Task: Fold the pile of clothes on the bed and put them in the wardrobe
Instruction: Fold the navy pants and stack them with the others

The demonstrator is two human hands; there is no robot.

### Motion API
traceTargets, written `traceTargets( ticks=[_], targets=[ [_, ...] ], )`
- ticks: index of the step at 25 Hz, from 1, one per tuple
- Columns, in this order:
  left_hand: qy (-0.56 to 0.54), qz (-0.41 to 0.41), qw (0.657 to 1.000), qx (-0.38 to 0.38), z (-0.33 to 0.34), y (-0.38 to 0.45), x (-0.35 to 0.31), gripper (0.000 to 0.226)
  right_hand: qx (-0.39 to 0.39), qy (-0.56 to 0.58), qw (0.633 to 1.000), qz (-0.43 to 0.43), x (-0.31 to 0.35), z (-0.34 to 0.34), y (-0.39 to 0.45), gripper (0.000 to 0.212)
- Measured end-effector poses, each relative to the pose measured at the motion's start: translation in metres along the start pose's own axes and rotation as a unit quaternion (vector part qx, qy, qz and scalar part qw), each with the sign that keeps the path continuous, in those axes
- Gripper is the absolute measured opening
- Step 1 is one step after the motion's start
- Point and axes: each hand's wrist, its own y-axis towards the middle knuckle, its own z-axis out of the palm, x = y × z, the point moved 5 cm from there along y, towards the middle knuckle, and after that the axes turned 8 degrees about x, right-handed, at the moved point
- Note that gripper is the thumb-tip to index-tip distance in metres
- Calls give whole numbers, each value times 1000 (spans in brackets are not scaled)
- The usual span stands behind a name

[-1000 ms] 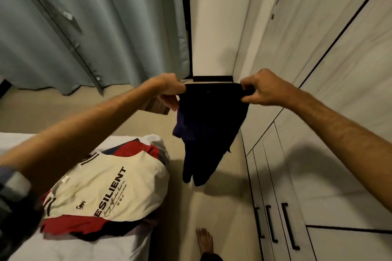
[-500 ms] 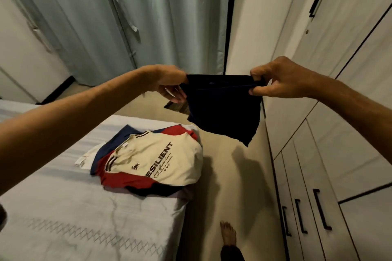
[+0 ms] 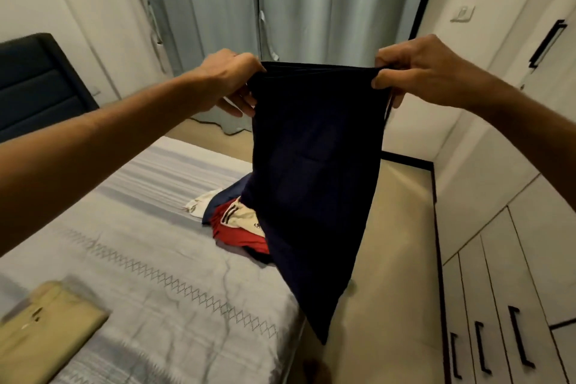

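Observation:
A dark navy garment (image 3: pixel 314 184) hangs in the air in front of me, stretched flat by its top edge. My left hand (image 3: pixel 230 79) pinches the top left corner and my right hand (image 3: pixel 417 72) pinches the top right corner. Behind and below it, a pile of clothes (image 3: pixel 232 221) in cream, red and navy lies on the bed (image 3: pixel 131 243) near its right edge, partly hidden by the hanging garment. The wardrobe (image 3: pixel 511 165) with white doors and black handles stands along the right.
A folded beige garment (image 3: pixel 43 330) lies at the near left of the bed. Grey-green curtains (image 3: pixel 249 9) hang at the back. A dark headboard (image 3: pixel 34 81) is at the far left. Beige floor (image 3: pixel 392 259) runs between bed and wardrobe.
The view has swung left towards the bed. The navy garment, bunched before, now hangs longer and flatter between my hands. The folded beige garment has come into view.

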Motion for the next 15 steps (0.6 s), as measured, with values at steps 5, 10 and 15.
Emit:
traceTargets(
  ticks=[5,10,15],
  targets=[
    [110,-59,991,56,-27,26,38,25,59,30,998,9,-26,34,55,17],
    [56,-78,967,235,12,74,62,33,44,-60,997,-10,-93,52,119,9],
    [-136,-62,947,285,92,137,24,33,25,-55,995,83,-167,14,159,8]
  ],
)
